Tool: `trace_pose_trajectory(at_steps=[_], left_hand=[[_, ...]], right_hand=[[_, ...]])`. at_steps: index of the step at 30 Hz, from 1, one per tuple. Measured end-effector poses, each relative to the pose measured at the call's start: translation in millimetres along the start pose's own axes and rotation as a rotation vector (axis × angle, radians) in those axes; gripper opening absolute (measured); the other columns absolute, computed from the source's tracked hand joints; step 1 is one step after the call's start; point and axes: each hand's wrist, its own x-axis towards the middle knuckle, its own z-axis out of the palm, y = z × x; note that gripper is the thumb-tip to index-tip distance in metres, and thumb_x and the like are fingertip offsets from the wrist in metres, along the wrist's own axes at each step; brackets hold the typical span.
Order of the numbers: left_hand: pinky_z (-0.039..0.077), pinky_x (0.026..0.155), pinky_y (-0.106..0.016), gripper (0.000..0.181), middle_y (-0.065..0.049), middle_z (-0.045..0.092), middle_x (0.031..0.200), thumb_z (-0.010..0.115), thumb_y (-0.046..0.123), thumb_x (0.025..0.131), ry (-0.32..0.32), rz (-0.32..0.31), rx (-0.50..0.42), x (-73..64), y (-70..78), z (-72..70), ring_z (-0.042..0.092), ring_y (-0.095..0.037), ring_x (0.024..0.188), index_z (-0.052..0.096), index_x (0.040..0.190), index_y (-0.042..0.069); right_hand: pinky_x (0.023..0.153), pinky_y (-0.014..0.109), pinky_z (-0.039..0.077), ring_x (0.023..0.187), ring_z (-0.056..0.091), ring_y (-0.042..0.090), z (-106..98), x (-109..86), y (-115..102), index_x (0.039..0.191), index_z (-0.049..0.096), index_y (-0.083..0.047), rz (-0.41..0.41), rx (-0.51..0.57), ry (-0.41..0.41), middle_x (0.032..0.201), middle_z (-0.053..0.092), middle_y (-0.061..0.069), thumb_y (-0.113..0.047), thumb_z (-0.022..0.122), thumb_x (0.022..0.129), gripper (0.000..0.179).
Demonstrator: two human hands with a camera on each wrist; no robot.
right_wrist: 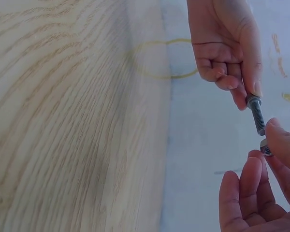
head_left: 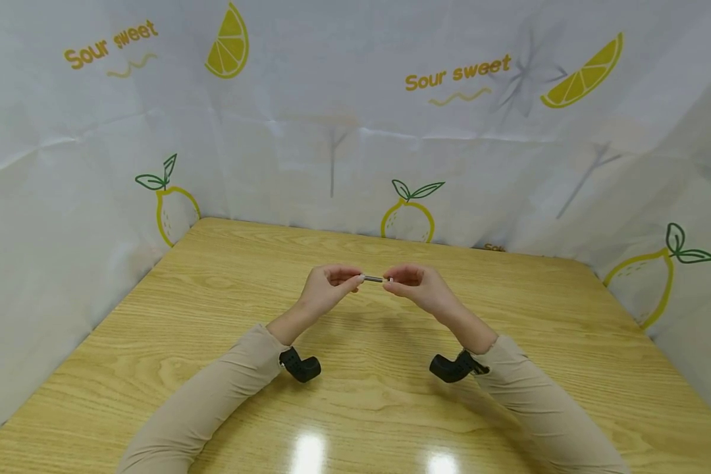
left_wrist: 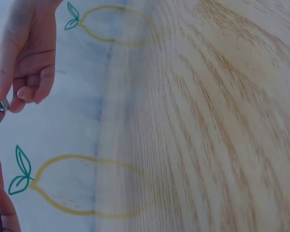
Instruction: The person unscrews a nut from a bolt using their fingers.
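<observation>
Above the middle of the table, my left hand (head_left: 324, 288) pinches a dark metal bolt (right_wrist: 257, 116) by its head between thumb and fingers. The bolt's threaded shank (head_left: 373, 279) points toward my right hand (head_left: 425, 289). Between its thumb and fingertips the right hand pinches a small metal nut (right_wrist: 266, 147), also seen in the left wrist view as a shiny nut (left_wrist: 3, 105). The nut is at the bolt's free end, roughly in line with it; I cannot tell whether they touch. Part of the nut is covered by the fingers.
Beneath both hands lies a wood-grain table (head_left: 225, 289). A white lemon-print cloth (head_left: 284, 79) hangs behind it and at its sides. Each wrist carries a black camera mount, the left mount (head_left: 301, 366) and the right mount (head_left: 450, 367), both low over the tabletop.
</observation>
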Motion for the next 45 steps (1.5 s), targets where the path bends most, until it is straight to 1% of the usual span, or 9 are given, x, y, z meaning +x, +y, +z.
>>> trace_pose_trajectory(at_steps=[3, 5, 13, 16, 22, 24, 29, 34, 45], left_hand=[[0.05, 0.088, -0.05, 0.026, -0.024, 0.067, 0.106, 0.063, 0.017, 0.09, -0.003, -0.009, -0.005, 0.4, -1.4, -0.8, 0.064, -0.038, 0.093, 0.067, 0.11, 0.001], [0.051, 0.088, -0.049, 0.027, -0.025, 0.066, 0.106, 0.063, 0.017, 0.09, -0.003, -0.017, -0.001, 1.0, -2.7, -1.5, 0.064, -0.038, 0.094, 0.066, 0.111, 0.001], [0.052, 0.089, -0.044, 0.029, -0.021, 0.068, 0.106, 0.065, 0.018, 0.089, -0.005, -0.051, 0.029, 2.2, -8.4, -6.4, 0.065, -0.034, 0.098, 0.065, 0.112, 0.0], [0.052, 0.088, -0.042, 0.029, -0.021, 0.068, 0.106, 0.064, 0.017, 0.089, -0.013, -0.066, 0.044, 2.0, -10.0, -8.2, 0.064, -0.036, 0.1, 0.065, 0.113, -0.001], [0.053, 0.086, -0.037, 0.027, -0.017, 0.069, 0.105, 0.064, 0.017, 0.089, -0.001, -0.12, 0.082, 1.8, -12.9, -10.5, 0.066, -0.031, 0.098, 0.066, 0.111, 0.003], [0.053, 0.086, -0.037, 0.027, -0.016, 0.069, 0.104, 0.064, 0.017, 0.089, 0.002, -0.139, 0.094, 1.9, -13.3, -11.2, 0.066, -0.03, 0.098, 0.067, 0.111, 0.003], [0.053, 0.082, -0.033, 0.023, -0.014, 0.071, 0.099, 0.065, 0.017, 0.088, -0.004, -0.166, 0.143, 1.2, -13.1, -12.4, 0.067, -0.027, 0.094, 0.069, 0.107, 0.004], [0.053, 0.079, -0.031, 0.021, -0.014, 0.072, 0.095, 0.066, 0.017, 0.088, -0.025, -0.179, 0.19, -0.5, -13.7, -13.5, 0.067, -0.026, 0.091, 0.07, 0.104, 0.004], [0.053, 0.07, -0.027, 0.02, -0.013, 0.072, 0.091, 0.066, 0.016, 0.088, -0.042, -0.192, 0.247, 0.4, -18.2, -14.9, 0.068, -0.024, 0.086, 0.07, 0.103, 0.004]], right_hand=[[0.088, 0.049, 0.049, 0.084, 0.063, 0.015, -2.3, -1.3, 1.9, 0.112, 0.063, -0.001, -0.005, -0.005, 0.001, 0.088, 0.063, -0.002, -0.021, 0.066, 0.088, 0.032], [0.087, 0.049, 0.049, 0.081, 0.062, 0.011, -3.9, -2.1, 3.9, 0.113, 0.062, 0.001, -0.002, -0.005, 0.0, 0.086, 0.062, -0.004, -0.021, 0.066, 0.088, 0.034], [0.088, 0.048, 0.05, 0.096, 0.062, 0.035, -10.2, -3.9, 14.9, 0.114, 0.062, 0.001, 0.028, -0.039, 0.007, 0.092, 0.066, 0.001, -0.022, 0.066, 0.088, 0.035], [0.087, 0.047, 0.05, 0.094, 0.063, 0.032, -13.0, -5.1, 19.8, 0.114, 0.061, 0.002, 0.027, -0.068, -0.005, 0.093, 0.066, 0.004, -0.021, 0.066, 0.088, 0.035], [0.084, 0.042, 0.052, 0.085, 0.06, 0.01, -19.4, -5.8, 32.2, 0.116, 0.06, 0.005, 0.038, -0.127, -0.043, 0.1, 0.065, 0.013, -0.019, 0.064, 0.089, 0.036], [0.082, 0.037, 0.053, 0.086, 0.06, 0.008, -21.9, -5.5, 36.5, 0.117, 0.059, 0.005, 0.047, -0.132, -0.057, 0.103, 0.065, 0.015, -0.018, 0.064, 0.089, 0.036], [0.079, 0.029, 0.053, 0.089, 0.06, 0.01, -27.8, -5.3, 44.2, 0.116, 0.058, 0.006, 0.073, -0.144, -0.086, 0.107, 0.063, 0.018, -0.015, 0.062, 0.09, 0.033], [0.079, 0.031, 0.053, 0.09, 0.061, 0.016, -31.0, -4.7, 50.6, 0.114, 0.06, 0.006, 0.114, -0.169, -0.113, 0.103, 0.064, 0.019, -0.011, 0.062, 0.09, 0.03], [0.069, 0.026, 0.049, 0.082, 0.059, 0.013, -33.7, -2.0, 58.6, 0.111, 0.062, 0.003, 0.193, -0.231, -0.136, 0.096, 0.065, 0.013, -0.011, 0.062, 0.089, 0.026]])
